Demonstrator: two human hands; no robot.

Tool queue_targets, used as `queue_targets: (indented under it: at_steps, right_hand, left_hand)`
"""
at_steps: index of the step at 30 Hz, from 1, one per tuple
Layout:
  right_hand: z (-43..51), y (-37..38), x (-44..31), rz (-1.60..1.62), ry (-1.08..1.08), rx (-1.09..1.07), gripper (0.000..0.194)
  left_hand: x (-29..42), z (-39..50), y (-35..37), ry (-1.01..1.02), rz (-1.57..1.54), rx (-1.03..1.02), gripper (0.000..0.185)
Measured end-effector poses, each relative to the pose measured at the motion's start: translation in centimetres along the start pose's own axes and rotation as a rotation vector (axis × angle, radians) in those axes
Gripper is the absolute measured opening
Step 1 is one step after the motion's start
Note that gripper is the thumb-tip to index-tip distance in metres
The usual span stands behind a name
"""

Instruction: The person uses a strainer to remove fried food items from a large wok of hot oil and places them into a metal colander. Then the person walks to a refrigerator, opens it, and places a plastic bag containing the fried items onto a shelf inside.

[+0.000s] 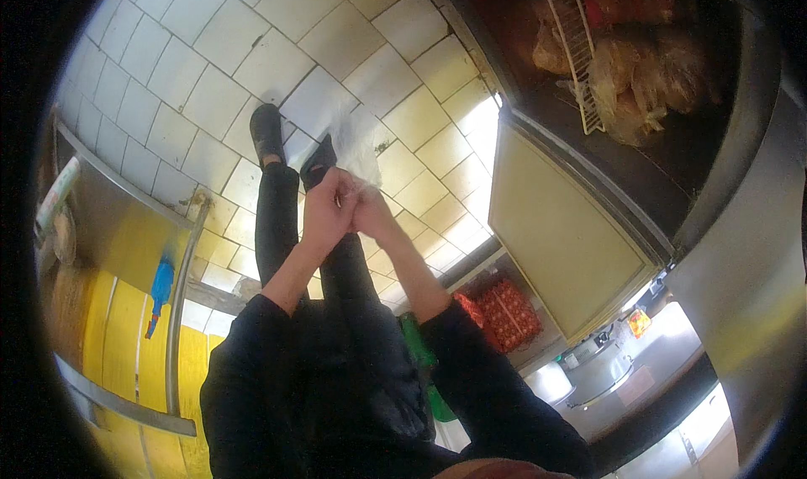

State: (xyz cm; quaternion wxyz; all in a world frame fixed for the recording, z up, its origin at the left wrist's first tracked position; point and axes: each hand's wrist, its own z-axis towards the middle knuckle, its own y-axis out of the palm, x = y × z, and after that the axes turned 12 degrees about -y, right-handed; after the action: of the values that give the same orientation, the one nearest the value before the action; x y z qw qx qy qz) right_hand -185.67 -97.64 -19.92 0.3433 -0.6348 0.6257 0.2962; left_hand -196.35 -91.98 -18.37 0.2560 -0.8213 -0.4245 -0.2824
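My left hand (325, 211) and my right hand (372, 213) meet in front of my legs, fingers closed together. Between them they grip a clear plastic bag (356, 144), which spreads out loosely beyond the fingers above the tiled floor. Its gathered part is mostly covered by my fingers. Whether anything is inside the bag, I cannot tell. Below it my dark shoe (320, 154) is partly hidden.
At right, a refrigerator door (561, 226) stands open beside a wire shelf (570, 50) and bagged food (630, 94). Red mesh sacks (507, 315) lie below the door. On the left, a metal-framed table (183, 302) bears a blue object (162, 283). White tiles (302, 12) cover the floor.
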Motion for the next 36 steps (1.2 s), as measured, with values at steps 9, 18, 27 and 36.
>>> queue_targets:
  at_steps: [9, 18, 27, 36]
  right_hand:
    - [2.4, 0.9, 0.1, 0.404, -0.172, 0.379, 0.033]
    - [2.8, 3.0, -1.9, -0.306, -0.163, 0.332, 0.017]
    - [2.6, 4.5, -1.5, -0.822, -0.452, -0.027, 0.026]
    - [2.1, 8.6, 0.1, -0.412, -0.045, -0.341, 0.042]
  left_hand:
    - [0.2, 0.2, -1.2, -0.083, 0.161, -0.011, 0.013]
    - [0.6, 0.9, -3.1, -0.088, 0.097, 0.100, 0.011]
    - [-0.9, 0.5, -5.5, -0.142, 0.190, 0.022, 0.013]
    - [-0.2, -0.8, -8.1, -0.087, 0.323, 0.001, 0.008]
